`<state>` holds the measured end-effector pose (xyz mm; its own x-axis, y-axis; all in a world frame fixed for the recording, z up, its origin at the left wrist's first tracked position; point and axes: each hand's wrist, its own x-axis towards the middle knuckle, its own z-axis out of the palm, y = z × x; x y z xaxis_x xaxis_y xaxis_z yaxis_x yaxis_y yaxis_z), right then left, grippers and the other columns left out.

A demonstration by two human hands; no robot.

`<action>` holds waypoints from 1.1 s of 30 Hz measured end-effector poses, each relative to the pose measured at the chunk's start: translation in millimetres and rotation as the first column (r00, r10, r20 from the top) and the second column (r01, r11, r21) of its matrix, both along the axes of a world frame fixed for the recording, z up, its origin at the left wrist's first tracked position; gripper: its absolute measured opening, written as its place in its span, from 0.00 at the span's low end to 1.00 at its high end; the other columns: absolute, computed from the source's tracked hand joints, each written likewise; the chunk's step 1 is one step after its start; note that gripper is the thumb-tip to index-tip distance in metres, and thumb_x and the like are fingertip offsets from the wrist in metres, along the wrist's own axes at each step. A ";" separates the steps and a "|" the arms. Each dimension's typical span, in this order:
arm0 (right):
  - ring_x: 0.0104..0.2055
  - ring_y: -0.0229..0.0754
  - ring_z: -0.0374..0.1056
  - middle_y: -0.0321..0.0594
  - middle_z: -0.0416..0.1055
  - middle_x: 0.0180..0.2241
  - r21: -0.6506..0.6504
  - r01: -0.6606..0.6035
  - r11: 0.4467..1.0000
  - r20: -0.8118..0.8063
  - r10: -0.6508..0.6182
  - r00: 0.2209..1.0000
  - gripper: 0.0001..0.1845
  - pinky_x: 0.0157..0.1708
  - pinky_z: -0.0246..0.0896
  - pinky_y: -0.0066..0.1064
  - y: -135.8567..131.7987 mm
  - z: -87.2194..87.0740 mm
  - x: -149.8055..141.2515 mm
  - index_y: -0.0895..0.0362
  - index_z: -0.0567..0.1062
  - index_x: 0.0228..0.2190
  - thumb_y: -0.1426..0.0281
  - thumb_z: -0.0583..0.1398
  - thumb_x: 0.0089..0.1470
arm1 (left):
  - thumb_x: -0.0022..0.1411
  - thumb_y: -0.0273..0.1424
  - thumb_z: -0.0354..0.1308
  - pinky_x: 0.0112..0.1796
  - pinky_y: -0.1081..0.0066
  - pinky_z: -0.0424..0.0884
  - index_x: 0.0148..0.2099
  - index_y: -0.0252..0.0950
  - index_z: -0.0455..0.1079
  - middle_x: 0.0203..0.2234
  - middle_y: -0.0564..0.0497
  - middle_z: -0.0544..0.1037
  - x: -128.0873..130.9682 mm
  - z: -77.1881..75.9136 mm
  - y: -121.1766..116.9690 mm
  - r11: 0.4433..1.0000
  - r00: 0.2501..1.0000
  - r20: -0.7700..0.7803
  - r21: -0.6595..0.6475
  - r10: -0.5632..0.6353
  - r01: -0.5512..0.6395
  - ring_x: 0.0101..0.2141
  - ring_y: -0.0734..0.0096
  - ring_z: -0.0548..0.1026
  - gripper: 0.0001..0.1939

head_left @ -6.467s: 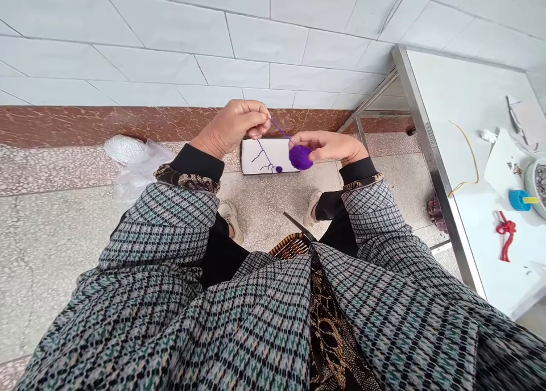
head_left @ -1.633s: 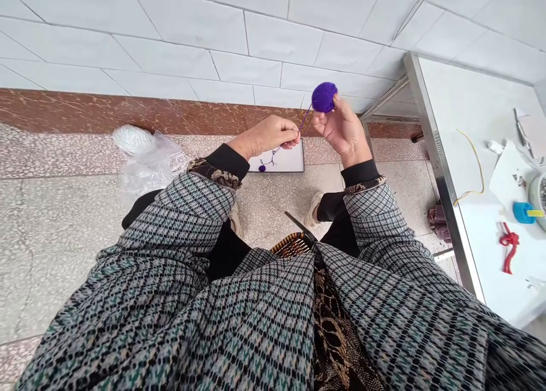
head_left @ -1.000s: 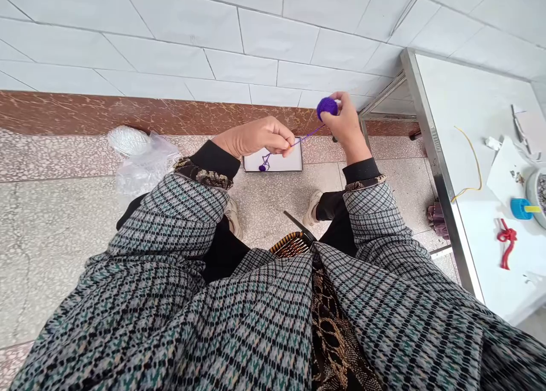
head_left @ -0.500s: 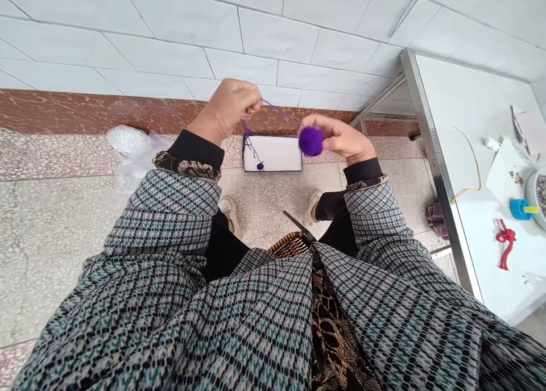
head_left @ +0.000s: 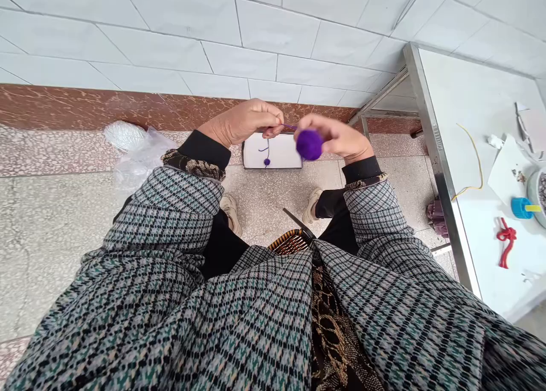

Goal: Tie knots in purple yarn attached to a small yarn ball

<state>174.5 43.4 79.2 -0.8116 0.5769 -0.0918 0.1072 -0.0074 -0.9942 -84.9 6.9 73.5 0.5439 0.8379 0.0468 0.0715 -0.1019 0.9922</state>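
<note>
My left hand pinches a strand of purple yarn between thumb and finger. That strand runs across to a fluffy purple yarn ball, which my right hand grips with curled fingers, slightly blurred. Below both hands, a shallow white box with a dark rim rests on the floor. A small dark-purple ball lies in it, and loose yarn hangs down from my left hand over it. My fingertips partly cover the box's far edge.
A white table with a metal edge stands to the right, carrying a knotted red cord, a yellow wire and a blue cap. Clear plastic bags lie on the floor at left by the tiled wall. A wicker piece shows between my legs.
My left hand has moved right and down toward the yarn ball, so the strand between my hands is much shorter. My right hand has shifted only slightly, still holding the ball.
</note>
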 end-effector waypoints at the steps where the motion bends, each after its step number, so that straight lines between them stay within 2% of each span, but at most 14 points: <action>1: 0.44 0.43 0.73 0.42 0.74 0.46 -0.017 0.124 0.992 -0.099 -0.125 0.987 0.41 0.45 0.76 0.36 -0.5 3.4 1.2 0.54 0.72 0.45 0.44 0.77 0.37 | 0.61 0.41 0.65 0.30 0.66 0.61 0.24 0.38 0.68 0.21 0.51 0.66 -1.2 -1.1 0.8 1.000 0.999 0.050 -0.020 0.000 0.001 0.23 0.74 0.64 0.19; 2: 0.44 0.45 0.72 0.43 0.74 0.45 -0.047 0.278 0.960 -0.192 -0.281 0.940 0.44 0.46 0.77 0.40 0.2 6.6 2.0 0.53 0.73 0.45 0.37 0.74 0.36 | 0.61 0.41 0.65 0.29 0.65 0.60 0.24 0.38 0.68 0.21 0.51 0.66 -1.5 -2.5 1.3 0.999 0.996 0.085 -0.040 0.001 0.002 0.23 0.74 0.64 0.18; 4: 0.47 0.49 0.69 0.46 0.74 0.45 -0.138 0.538 0.831 -0.340 -0.550 0.762 0.47 0.52 0.76 0.46 4.6 12.2 2.6 0.50 0.75 0.47 0.32 0.71 0.34 | 0.62 0.39 0.65 0.29 0.66 0.58 0.27 0.38 0.70 0.22 0.51 0.66 -0.4 -5.4 1.9 0.996 0.994 0.108 -0.085 0.020 -0.011 0.23 0.75 0.62 0.15; 7: 0.54 0.52 0.66 0.46 0.75 0.45 -0.315 0.669 0.673 -0.528 -0.710 0.466 0.37 0.65 0.69 0.47 14.7 20.2 6.3 0.47 0.78 0.47 0.42 0.73 0.39 | 0.66 0.33 0.63 0.29 0.66 0.55 0.32 0.37 0.74 0.20 0.54 0.62 0.5 -7.6 3.9 0.982 0.990 0.089 -0.161 0.112 -0.097 0.23 0.76 0.56 0.09; 10: 0.54 0.47 0.69 0.42 0.75 0.43 -0.567 0.578 0.587 -0.624 -0.764 0.163 0.18 0.70 0.69 0.42 22.5 31.9 17.9 0.46 0.77 0.45 0.57 0.71 0.55 | 0.66 0.27 0.62 0.30 0.66 0.55 0.31 0.38 0.75 0.19 0.55 0.63 -3.6 -4.7 7.5 0.945 0.959 0.083 -0.214 0.272 -0.249 0.25 0.74 0.52 0.08; 12: 0.50 0.44 0.74 0.41 0.75 0.39 -0.747 0.443 0.496 -0.572 -0.819 -0.046 0.05 0.67 0.75 0.41 24.7 42.7 28.0 0.47 0.77 0.46 0.63 0.65 0.69 | 0.63 0.23 0.61 0.30 0.65 0.54 0.29 0.38 0.74 0.22 0.53 0.68 -9.2 -0.4 10.0 0.912 0.927 0.078 -0.229 0.367 -0.341 0.26 0.74 0.53 0.09; 15: 0.48 0.41 0.79 0.40 0.74 0.36 -0.892 0.240 0.384 -0.442 -0.851 -0.283 0.04 0.62 0.81 0.39 24.0 61.2 42.0 0.50 0.78 0.45 0.67 0.62 0.76 | 0.59 0.21 0.60 0.30 0.65 0.52 0.26 0.37 0.70 0.25 0.52 0.71 -21.5 6.3 13.7 0.863 0.877 0.060 -0.224 0.476 -0.453 0.26 0.76 0.54 0.10; 17: 0.54 0.41 0.81 0.40 0.76 0.39 -0.921 0.071 0.383 -0.378 -0.832 -0.406 0.02 0.64 0.79 0.36 21.6 72.9 49.6 0.54 0.80 0.44 0.71 0.65 0.72 | 0.58 0.22 0.60 0.30 0.65 0.49 0.25 0.37 0.67 0.24 0.53 0.68 -32.4 9.5 16.6 0.818 0.825 0.062 -0.187 0.562 -0.543 0.26 0.76 0.51 0.11; 19: 0.60 0.42 0.80 0.43 0.78 0.43 -0.898 -0.159 0.411 -0.273 -0.802 -0.531 0.07 0.65 0.76 0.33 18.4 82.4 55.7 0.58 0.81 0.45 0.79 0.68 0.66 | 0.56 0.24 0.62 0.29 0.66 0.47 0.25 0.38 0.63 0.22 0.54 0.63 -44.5 11.6 19.4 0.740 0.738 0.067 -0.121 0.671 -0.662 0.26 0.76 0.49 0.12; 21: 0.65 0.43 0.78 0.47 0.79 0.47 -0.831 -0.355 0.429 -0.157 -0.793 -0.589 0.19 0.63 0.76 0.30 15.6 88.7 59.9 0.61 0.83 0.47 0.89 0.69 0.57 | 0.55 0.27 0.63 0.29 0.66 0.47 0.26 0.39 0.64 0.19 0.56 0.57 -55.5 13.5 20.8 0.661 0.660 0.029 -0.053 0.750 -0.749 0.26 0.75 0.47 0.10; 24: 0.67 0.43 0.76 0.48 0.80 0.52 -0.758 -0.432 0.489 -0.131 -0.763 -0.633 0.32 0.63 0.74 0.28 13.5 92.4 62.9 0.64 0.84 0.51 0.98 0.66 0.47 | 0.56 0.30 0.65 0.31 0.66 0.50 0.30 0.40 0.70 0.18 0.57 0.54 -66.1 18.0 18.6 0.614 0.611 -0.092 -0.001 0.786 -0.789 0.26 0.74 0.48 0.06; 27: 0.70 0.42 0.73 0.50 0.79 0.56 -0.661 -0.493 0.565 -0.119 -0.728 -0.676 0.35 0.65 0.70 0.29 12.6 94.2 65.0 0.66 0.84 0.50 1.01 0.63 0.43 | 0.60 0.30 0.64 0.35 0.65 0.54 0.32 0.40 0.72 0.18 0.56 0.57 -70.5 24.1 13.4 0.610 0.575 -0.263 0.071 0.775 -0.790 0.27 0.72 0.53 0.04; 30: 0.70 0.42 0.73 0.53 0.79 0.58 -0.545 -0.555 0.629 -0.061 -0.690 -0.721 0.33 0.58 0.75 0.26 11.2 97.4 69.7 0.68 0.84 0.44 1.03 0.62 0.39 | 0.63 0.26 0.62 0.38 0.65 0.57 0.33 0.39 0.76 0.17 0.57 0.59 -73.5 26.6 9.6 0.671 0.523 -0.533 0.118 0.665 -0.732 0.27 0.71 0.55 0.05; 33: 0.70 0.36 0.72 0.49 0.79 0.60 -0.470 -0.551 0.689 -0.074 -0.653 -0.753 0.29 0.52 0.74 0.18 9.6 100.1 74.2 0.68 0.83 0.41 1.02 0.59 0.41 | 0.65 0.21 0.58 0.37 0.66 0.57 0.31 0.38 0.75 0.19 0.57 0.66 -77.0 23.1 11.7 0.709 0.516 -0.627 0.085 0.584 -0.700 0.29 0.71 0.58 0.11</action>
<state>248.7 53.0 179.4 0.2604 0.9567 -0.1304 -0.4333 0.2365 0.8697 -161.9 18.6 96.5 -0.2832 0.9301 -0.2339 0.5982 0.3619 0.7150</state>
